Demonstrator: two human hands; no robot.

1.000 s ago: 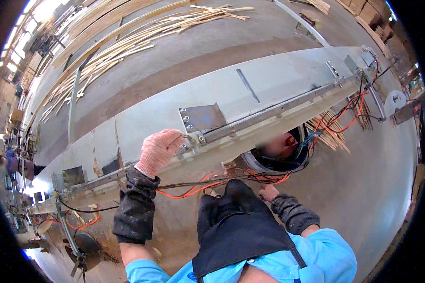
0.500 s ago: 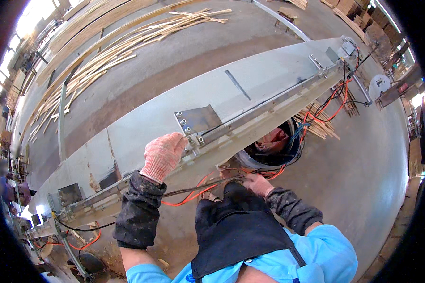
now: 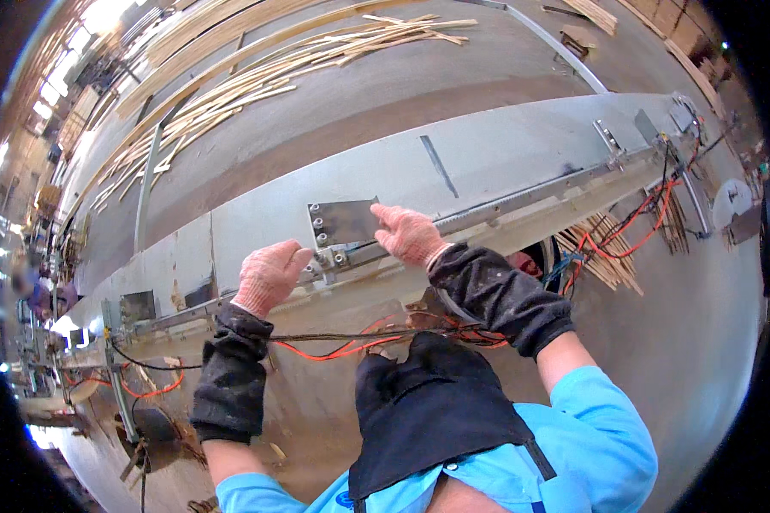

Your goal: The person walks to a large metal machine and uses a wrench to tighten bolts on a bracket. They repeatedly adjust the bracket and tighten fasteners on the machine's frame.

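A dark metal plate (image 3: 347,222) with a row of bolts along its left side lies on a long grey metal bench (image 3: 257,214). My left hand (image 3: 271,272), in a pinkish knitted glove, is closed beside the bolted fitting (image 3: 327,258) at the plate's near left corner. What its fingertips hold, if anything, is hidden. My right hand (image 3: 408,235), gloved alike, reaches over the bench rail (image 3: 522,192). Its index finger is stretched to the plate's upper right corner, the other fingers partly bent, with nothing visible in them.
Orange and black cables (image 3: 338,349) run below the bench, between it and my apron (image 3: 436,410). A dark bucket (image 3: 546,256) stands behind my right forearm, near loose wooden strips (image 3: 603,248). Many more wooden strips (image 3: 257,77) lie on the floor beyond the bench.
My right hand has risen from the cables below the bench to the plate's right corner. My left hand has shifted slightly left and down from the bolted fitting, still closed. The view has shifted.
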